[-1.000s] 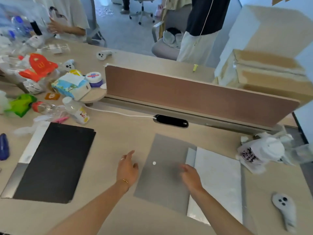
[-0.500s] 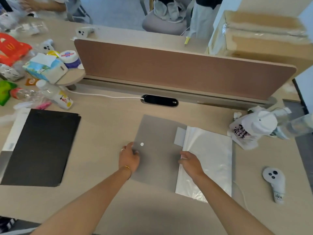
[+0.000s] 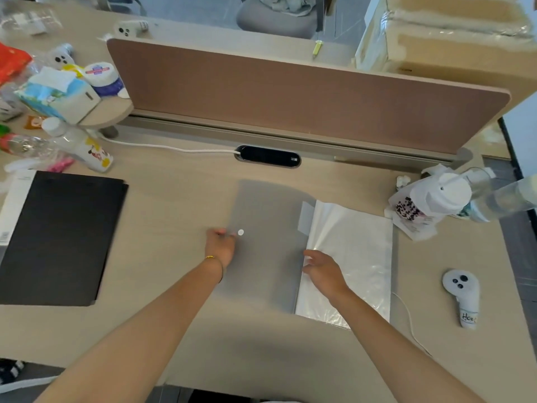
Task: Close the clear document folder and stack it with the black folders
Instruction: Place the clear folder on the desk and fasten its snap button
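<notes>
A: Our left hand pinches the left edge of the clear document folder, fingers curled onto the grey cover beside its white snap dot. Our right hand lies loose on the sleeve pages at the spine, gripping nothing we can see. The hands are well apart.

B: Then we lift that cover, swing it right over the pages and press the dot home, with the right hand flattening the plastic so nothing creases.

A: The folder lies open mid-desk; the black folders sit well to the left, untouched.

B: Against half a second ago, our left hand has slid up to the edge by the dot, the cover's far left corner now curves up slightly, and the right hand has barely shifted.
</notes>
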Demonstrator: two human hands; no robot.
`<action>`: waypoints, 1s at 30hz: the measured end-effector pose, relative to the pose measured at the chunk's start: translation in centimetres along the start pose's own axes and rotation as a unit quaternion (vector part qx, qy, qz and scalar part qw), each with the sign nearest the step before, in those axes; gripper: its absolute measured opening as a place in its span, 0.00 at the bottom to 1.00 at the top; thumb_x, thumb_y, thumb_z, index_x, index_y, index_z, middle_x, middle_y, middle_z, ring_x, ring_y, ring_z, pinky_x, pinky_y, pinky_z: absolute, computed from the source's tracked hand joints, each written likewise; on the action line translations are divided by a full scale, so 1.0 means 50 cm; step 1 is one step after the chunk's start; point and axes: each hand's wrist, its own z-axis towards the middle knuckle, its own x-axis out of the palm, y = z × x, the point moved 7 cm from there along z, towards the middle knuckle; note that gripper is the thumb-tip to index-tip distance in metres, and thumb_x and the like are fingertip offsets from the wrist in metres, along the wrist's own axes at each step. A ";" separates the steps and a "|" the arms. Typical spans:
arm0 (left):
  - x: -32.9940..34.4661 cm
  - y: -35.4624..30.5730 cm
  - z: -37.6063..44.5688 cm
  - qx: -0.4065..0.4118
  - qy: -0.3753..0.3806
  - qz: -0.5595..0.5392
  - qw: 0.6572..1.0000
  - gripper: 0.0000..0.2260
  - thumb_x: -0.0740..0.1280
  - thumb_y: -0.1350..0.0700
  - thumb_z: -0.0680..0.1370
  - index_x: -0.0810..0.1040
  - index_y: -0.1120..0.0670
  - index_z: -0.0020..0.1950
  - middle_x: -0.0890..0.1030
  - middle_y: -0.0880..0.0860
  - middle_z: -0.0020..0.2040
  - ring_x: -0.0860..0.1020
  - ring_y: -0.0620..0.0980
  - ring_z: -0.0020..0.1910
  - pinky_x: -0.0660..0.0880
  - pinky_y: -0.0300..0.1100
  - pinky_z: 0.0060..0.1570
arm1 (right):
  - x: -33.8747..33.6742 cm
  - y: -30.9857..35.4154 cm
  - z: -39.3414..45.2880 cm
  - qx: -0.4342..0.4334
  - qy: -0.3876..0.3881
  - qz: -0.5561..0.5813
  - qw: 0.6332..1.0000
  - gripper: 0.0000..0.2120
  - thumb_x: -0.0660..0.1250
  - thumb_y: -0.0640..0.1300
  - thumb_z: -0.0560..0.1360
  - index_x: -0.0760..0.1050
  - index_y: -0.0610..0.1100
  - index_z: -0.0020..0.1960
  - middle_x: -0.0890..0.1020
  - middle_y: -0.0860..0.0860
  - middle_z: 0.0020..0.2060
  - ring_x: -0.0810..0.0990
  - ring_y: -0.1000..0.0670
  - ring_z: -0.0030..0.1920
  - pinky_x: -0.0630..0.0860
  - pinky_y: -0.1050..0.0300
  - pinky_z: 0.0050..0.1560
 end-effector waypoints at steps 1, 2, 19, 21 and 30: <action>-0.008 -0.011 -0.015 0.012 0.003 -0.018 1.000 0.13 0.71 0.58 0.78 0.73 0.57 0.60 0.81 0.56 0.45 0.77 0.53 0.39 0.73 0.44 0.40 | 0.001 0.006 -0.003 -0.019 -0.007 -0.019 1.000 0.23 0.64 0.34 0.74 0.78 0.50 0.66 0.78 0.54 0.62 0.77 0.52 0.62 0.71 0.61 0.59; -0.019 -0.019 -0.025 0.028 0.002 -0.030 0.999 0.12 0.71 0.60 0.78 0.75 0.57 0.60 0.81 0.55 0.42 0.77 0.52 0.36 0.74 0.43 0.38 | 0.002 0.023 -0.008 -0.057 -0.019 -0.054 0.997 0.24 0.64 0.33 0.73 0.77 0.50 0.66 0.77 0.56 0.62 0.76 0.51 0.65 0.69 0.63 0.60; -0.233 -0.243 -0.206 0.146 0.082 0.047 0.985 0.09 0.66 0.59 0.81 0.83 0.52 0.58 0.85 0.54 0.46 0.85 0.50 0.38 0.77 0.41 0.36 | 0.188 0.120 0.024 -0.143 0.089 -0.077 0.983 0.22 0.62 0.33 0.77 0.76 0.48 0.68 0.79 0.49 0.65 0.77 0.48 0.66 0.71 0.56 0.67; -0.194 -0.259 -0.236 0.159 0.120 0.024 0.980 0.09 0.65 0.58 0.82 0.83 0.52 0.58 0.85 0.53 0.47 0.84 0.50 0.40 0.79 0.40 0.34 | 0.155 0.136 0.019 -0.109 0.074 0.067 0.989 0.19 0.62 0.32 0.75 0.80 0.47 0.60 0.85 0.46 0.54 0.82 0.47 0.55 0.75 0.55 0.55; 0.045 -0.178 -0.261 0.192 0.182 0.065 0.962 0.13 0.73 0.43 0.76 0.82 0.44 0.59 0.83 0.47 0.57 0.83 0.50 0.54 0.82 0.45 0.51 | -0.048 0.209 -0.054 -0.091 -0.011 0.311 0.946 0.17 0.56 0.46 0.83 0.82 0.42 0.56 0.87 0.44 0.44 0.85 0.46 0.41 0.82 0.53 0.42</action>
